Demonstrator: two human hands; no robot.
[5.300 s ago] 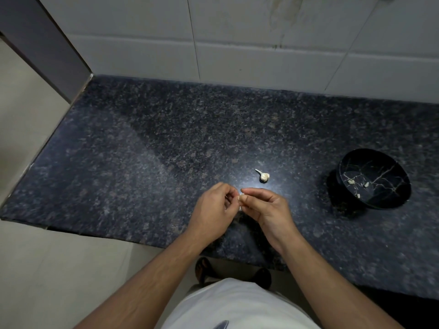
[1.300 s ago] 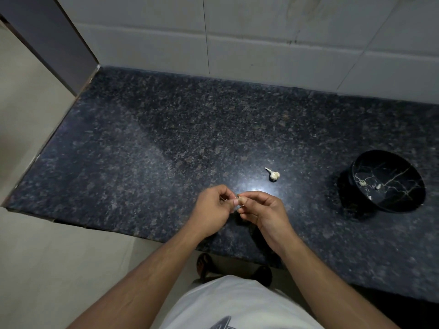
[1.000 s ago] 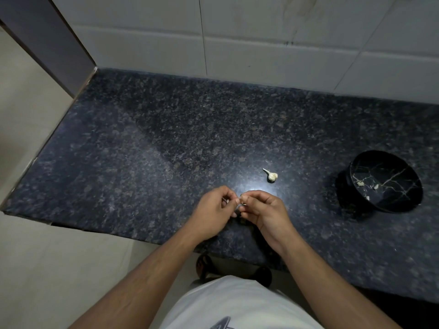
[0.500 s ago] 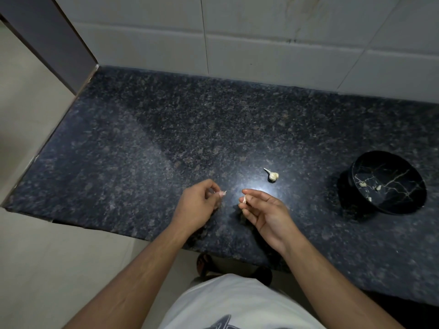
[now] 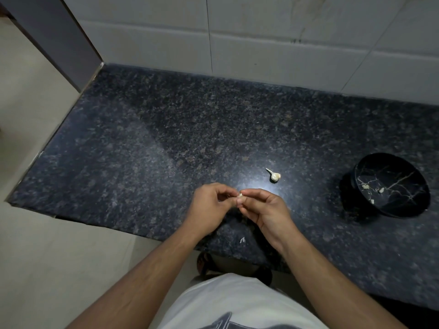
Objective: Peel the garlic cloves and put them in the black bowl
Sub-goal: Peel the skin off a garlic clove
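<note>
Right hand: the right hand (image 5: 266, 210) is pinching a small garlic clove (image 5: 240, 195) between thumb and fingertips, over the counter (image 5: 147, 148) near its front edge.
Left hand: the left hand (image 5: 210, 205) is meeting the clove from the 9 o'clock side; its fingers are curled, but I cannot tell if they are truly gripping the clove or only a bit of skin.
Bowl: the black bowl (image 5: 401, 211) is standing well apart at 3 o'clock from the hands, with a few pale pieces (image 5: 365, 186) inside.
Other garlic: a garlic piece with a stalk (image 5: 274, 175) is lying on the counter at about 1 o'clock from the hands.
Skin scrap: a small white scrap (image 5: 242, 239) is lying at 6 o'clock, close to the counter edge.
Risk of dropping: the clove is tiny and is being held just by the front edge, so a slipping pinch is likely sending it to the floor.
Risk of crushing: pulling too hard on the skin is possibly breaking the clove.
Change: half a second ago the hands were apart, and now they are coming together again; the scrap was not visible then.
</note>
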